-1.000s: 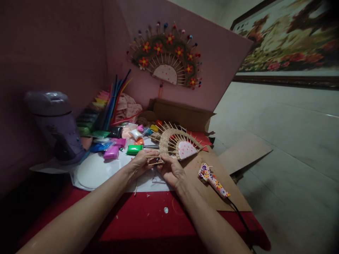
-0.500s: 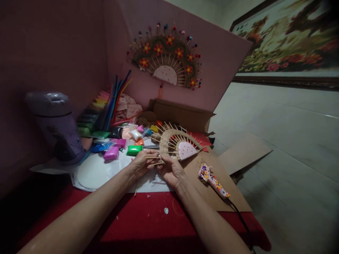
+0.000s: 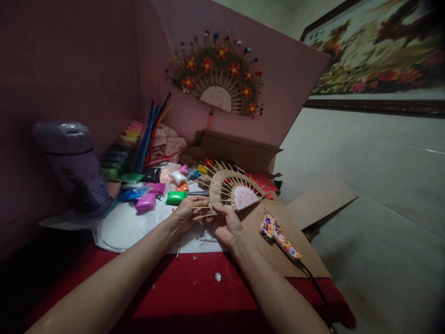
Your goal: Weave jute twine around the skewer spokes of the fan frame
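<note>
Both hands hold the near left end of a half-round fan (image 3: 219, 178) made of thin wooden sticks with a band of twine woven through them. A white half-disc with pink dots (image 3: 245, 197) sits at the fan's centre. The fingers of my left hand (image 3: 189, 212) are closed around the sticks at the fan's lower left edge. My right hand (image 3: 225, 225) pinches the end of the twine band, thumb on top. The fingertips of both hands are close together, partly hidden behind the sticks.
A flower-patterned glue gun (image 3: 280, 235) with a black cord lies on cardboard (image 3: 309, 266) at the right. Bright clay packets (image 3: 146, 201), a white disc (image 3: 121, 225) and a purple tumbler (image 3: 78, 171) stand left. A finished flowered fan (image 3: 216, 79) hangs on the pink board behind.
Almost nothing differs. My fingers have shifted very slightly at the fan's end, and the view has moved a touch.
</note>
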Demonstrator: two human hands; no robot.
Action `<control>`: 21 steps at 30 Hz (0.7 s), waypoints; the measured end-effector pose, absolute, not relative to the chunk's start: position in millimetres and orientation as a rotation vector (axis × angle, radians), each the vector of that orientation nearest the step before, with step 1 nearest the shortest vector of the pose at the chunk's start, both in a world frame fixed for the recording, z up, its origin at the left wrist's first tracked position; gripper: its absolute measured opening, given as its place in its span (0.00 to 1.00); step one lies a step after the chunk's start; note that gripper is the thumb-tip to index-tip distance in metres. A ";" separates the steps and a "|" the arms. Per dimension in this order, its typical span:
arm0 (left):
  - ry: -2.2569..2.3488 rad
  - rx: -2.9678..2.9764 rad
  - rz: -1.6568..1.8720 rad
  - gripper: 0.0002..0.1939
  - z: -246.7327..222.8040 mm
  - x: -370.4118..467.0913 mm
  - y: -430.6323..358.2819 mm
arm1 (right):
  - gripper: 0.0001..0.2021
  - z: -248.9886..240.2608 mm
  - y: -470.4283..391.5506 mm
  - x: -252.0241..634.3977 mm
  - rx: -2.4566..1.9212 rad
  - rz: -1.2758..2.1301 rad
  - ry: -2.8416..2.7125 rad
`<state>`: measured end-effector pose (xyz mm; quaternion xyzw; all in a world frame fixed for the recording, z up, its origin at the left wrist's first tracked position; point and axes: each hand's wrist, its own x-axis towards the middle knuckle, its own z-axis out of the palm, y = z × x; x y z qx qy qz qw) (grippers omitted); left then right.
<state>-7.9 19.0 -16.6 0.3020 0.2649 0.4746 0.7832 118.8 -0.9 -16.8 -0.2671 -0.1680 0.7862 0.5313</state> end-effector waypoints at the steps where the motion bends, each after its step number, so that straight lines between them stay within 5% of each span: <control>1: 0.573 0.677 1.033 0.06 -16.8 -8.1 19.2 | 0.06 -16.8 -1.0 118.9 -0.636 1.876 -0.398; 21: 0.577 0.808 1.042 0.05 -16.3 -8.3 18.6 | 0.06 -14.0 -2.6 119.0 -0.630 1.900 -0.361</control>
